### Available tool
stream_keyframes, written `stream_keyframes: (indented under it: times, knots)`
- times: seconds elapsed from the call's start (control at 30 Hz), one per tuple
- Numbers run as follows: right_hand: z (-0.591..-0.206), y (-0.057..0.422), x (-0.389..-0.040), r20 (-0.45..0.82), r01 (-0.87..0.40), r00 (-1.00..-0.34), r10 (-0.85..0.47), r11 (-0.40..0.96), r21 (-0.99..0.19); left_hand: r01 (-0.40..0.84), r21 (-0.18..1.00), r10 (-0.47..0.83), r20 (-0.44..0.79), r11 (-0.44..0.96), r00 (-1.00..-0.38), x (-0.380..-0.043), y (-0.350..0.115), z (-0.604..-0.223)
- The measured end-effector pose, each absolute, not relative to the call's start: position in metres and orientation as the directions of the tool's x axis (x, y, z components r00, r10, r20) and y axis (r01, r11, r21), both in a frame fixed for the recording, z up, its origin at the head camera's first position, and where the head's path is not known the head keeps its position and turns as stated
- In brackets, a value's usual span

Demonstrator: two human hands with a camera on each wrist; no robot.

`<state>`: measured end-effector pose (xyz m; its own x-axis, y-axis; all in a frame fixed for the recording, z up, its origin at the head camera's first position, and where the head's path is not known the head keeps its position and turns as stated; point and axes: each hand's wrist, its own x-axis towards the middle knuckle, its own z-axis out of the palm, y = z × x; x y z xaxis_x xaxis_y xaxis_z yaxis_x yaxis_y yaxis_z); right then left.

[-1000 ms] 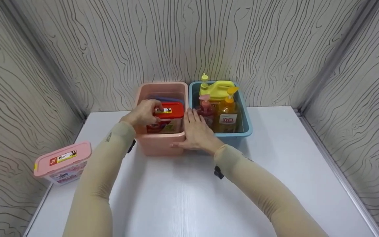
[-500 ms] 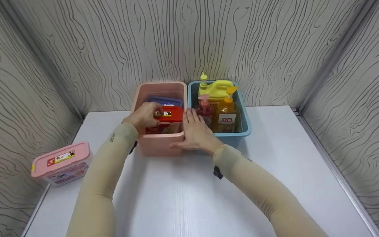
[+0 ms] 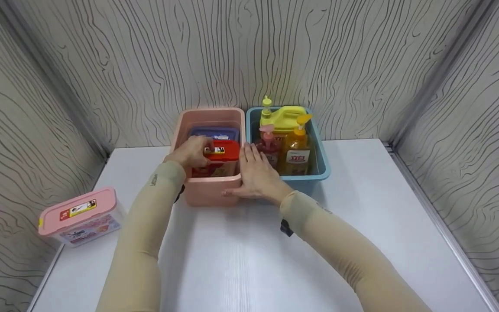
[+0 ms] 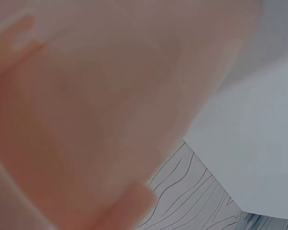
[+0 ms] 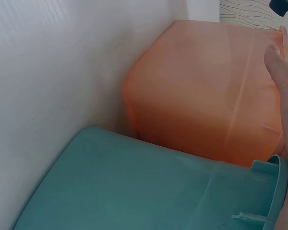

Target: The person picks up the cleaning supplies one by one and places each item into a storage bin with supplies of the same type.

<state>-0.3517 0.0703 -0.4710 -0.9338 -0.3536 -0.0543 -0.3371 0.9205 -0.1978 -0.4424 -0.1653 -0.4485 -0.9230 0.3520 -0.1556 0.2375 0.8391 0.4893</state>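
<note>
In the head view, my left hand [image 3: 192, 151] reaches into the pink bin [image 3: 212, 190] and grips a red-lidded tub [image 3: 228, 151] by its lid, fingers over the top and thumb at the near side. Behind that tub lies a blue-lidded tub [image 3: 217, 131], partly covered by the hand. My right hand [image 3: 258, 173] rests with straight fingers on the bins' adjoining rims, its thumb against the pink bin's front. From the right wrist view, the pink bin's outer wall [image 5: 192, 86] and the thumb [image 5: 278, 67] are visible. A blurred pink wall fills most of the left wrist view.
The blue bin [image 3: 325, 169] at right holds a yellow jug [image 3: 290, 117], a pink pump bottle [image 3: 269, 145] and an orange pump bottle [image 3: 298, 154]. A pink-lidded tub [image 3: 80, 216] sits at the table's left edge. Wood-patterned walls [image 3: 215, 52] enclose the table.
The red-lidded tub has come slightly toward the front of the pink bin and lower with my left hand, uncovering more of the blue lid. My right hand stays on the rims.
</note>
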Motion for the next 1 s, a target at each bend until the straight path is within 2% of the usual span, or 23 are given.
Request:
stream_keyframes:
  times: [0.37,0.6,1.0]
  knots:
    - [-0.473,0.071,-0.352,-0.046,-0.336,-0.935,-0.353,0.919,-0.208,0.218,0.421,0.313,-0.17,0.88,-0.935,-0.451,-0.158,-0.456]
    - [-0.472,0.071,-0.352,-0.034,-0.355,-0.929,-0.368,0.914,-0.198,0.302,0.349,0.362,-0.122,0.887,-0.924,-0.455,-0.161,-0.457]
    - [-0.471,0.072,-0.35,-0.061,-0.335,-0.932,-0.356,0.914,-0.228,0.177,0.481,0.302,-0.196,0.859,-0.933,-0.456,-0.164,-0.463]
